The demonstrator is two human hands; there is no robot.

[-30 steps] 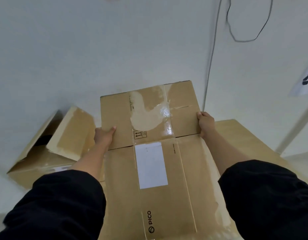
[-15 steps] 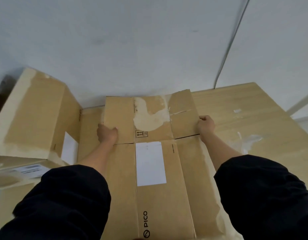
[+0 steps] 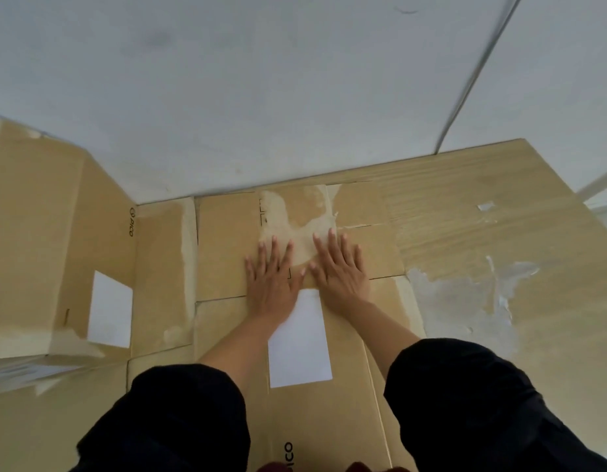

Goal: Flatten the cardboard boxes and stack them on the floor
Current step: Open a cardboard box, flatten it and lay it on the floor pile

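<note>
Item: flattened box (image 3: 295, 335), lying on the stack of cardboard on the floor, its far flap (image 3: 227, 247) up against the foot of the wall (image 3: 295, 97). Change noted: a second ago both hands gripped the side edges of the far flap while the box was carried upright; now the box is down and the left hand (image 3: 271, 284) and right hand (image 3: 339, 270) lie side by side on the middle of that flap, palms down, fingers straight and spread, pressing and gripping nothing. Bearing on the task: this box appears placed on the pile, and the pressing looks like the last settling of the flap before it is left. White label (image 3: 300, 342): on the box, just nearer the person than the hands, its far end partly under them. Torn tape patch (image 3: 295, 212): on the flap, under and beyond the fingertips. Standing box (image 3: 39, 233): left of the flattened box, not yet flattened, with a white label of its own. Another sheet of cardboard (image 3: 499, 267): right of the flattened box, flat, with tape scraps on it. Room: pale wall behind the flattened box; a thin cable (image 3: 472, 73) runs down the wall to the right. Black sleeves (image 3: 179, 413) nearest the person.
</note>
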